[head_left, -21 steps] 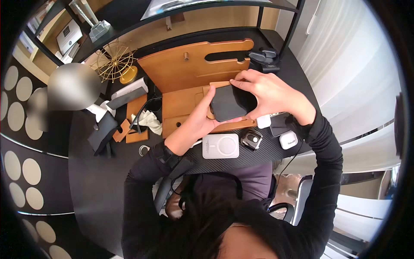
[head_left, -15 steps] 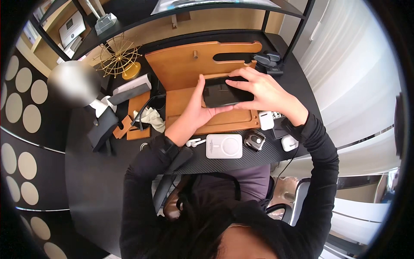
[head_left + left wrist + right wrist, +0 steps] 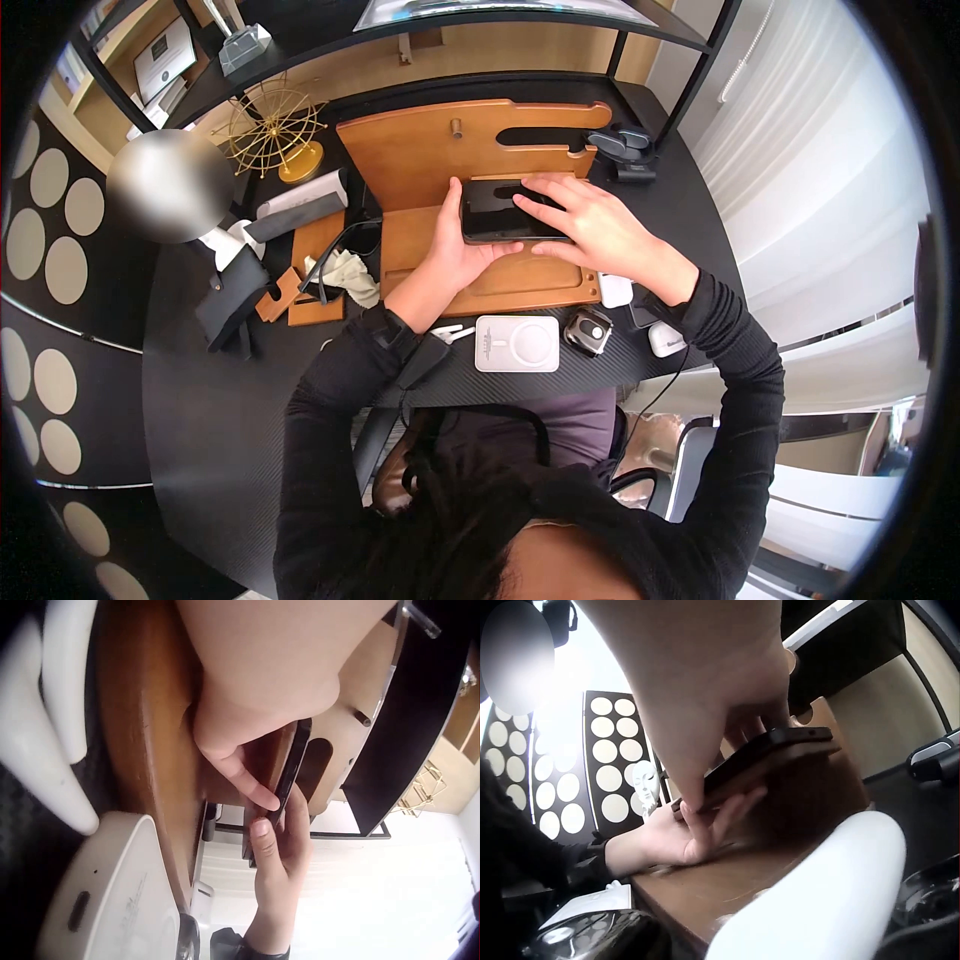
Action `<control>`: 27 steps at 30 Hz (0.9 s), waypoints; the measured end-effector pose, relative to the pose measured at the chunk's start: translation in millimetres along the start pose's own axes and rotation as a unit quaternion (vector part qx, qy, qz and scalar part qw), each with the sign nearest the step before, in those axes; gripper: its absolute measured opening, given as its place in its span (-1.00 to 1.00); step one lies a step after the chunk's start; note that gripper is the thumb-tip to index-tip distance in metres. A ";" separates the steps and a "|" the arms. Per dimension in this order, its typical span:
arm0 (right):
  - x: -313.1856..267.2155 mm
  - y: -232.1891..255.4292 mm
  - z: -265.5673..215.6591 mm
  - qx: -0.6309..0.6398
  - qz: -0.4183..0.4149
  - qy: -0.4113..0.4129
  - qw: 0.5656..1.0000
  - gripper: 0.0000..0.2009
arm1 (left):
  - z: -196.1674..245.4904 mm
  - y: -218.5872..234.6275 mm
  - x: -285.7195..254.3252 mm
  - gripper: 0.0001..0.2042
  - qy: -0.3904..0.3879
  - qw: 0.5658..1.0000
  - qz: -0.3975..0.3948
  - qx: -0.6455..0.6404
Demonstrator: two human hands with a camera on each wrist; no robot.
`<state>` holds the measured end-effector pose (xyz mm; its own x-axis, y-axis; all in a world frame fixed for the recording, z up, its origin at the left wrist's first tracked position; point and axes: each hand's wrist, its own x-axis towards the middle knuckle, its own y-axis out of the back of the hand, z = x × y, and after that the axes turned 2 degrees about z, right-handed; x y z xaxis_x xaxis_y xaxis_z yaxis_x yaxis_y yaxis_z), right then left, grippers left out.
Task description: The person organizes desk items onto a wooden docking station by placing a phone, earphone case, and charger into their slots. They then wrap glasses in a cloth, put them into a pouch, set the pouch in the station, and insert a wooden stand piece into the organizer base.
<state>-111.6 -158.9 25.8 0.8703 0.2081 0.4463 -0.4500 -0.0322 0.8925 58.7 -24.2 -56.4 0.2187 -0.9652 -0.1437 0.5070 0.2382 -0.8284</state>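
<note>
A black phone (image 3: 490, 212) with a glossy upper face is held by both hands above a wooden desk stand (image 3: 540, 285). The left hand (image 3: 455, 250) grips its left end, thumb up along the side and fingers beneath. From the right, the right hand (image 3: 600, 225) holds the opposite end, its fingers spread over the top and its thumb at the near edge. In the right wrist view the phone (image 3: 780, 739) lies tilted against a flat wooden piece (image 3: 780, 759), with the left hand (image 3: 667, 836) under it. The left wrist view shows the phone's thin dark side (image 3: 295, 765).
A white power bank (image 3: 517, 344), white earbuds (image 3: 452, 333), a small dark device (image 3: 588, 331) and white cases lie along the near desk edge. Left stand glasses (image 3: 325, 270), a cloth (image 3: 350, 277) and wooden parts. A gold wheel ornament (image 3: 270, 130) stands behind, near a black shelf.
The phone has tilted to a flatter pose and moved slightly left, and its face now looks glossy. Both hands have shifted with it, keeping their hold; the right hand's fingers reach further over the top.
</note>
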 end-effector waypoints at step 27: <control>-15.8 6.6 0.0 -0.106 0.007 0.058 0.993 -0.53 | 2.0 -2.7 -2.5 -0.33 -0.058 0.997 0.048 0.025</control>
<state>-128.3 -162.4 24.7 0.8398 0.3210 0.4378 -0.5055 0.1684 0.8462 58.4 -22.2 -52.8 0.3622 -0.9191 -0.1550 0.5188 0.3369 -0.7857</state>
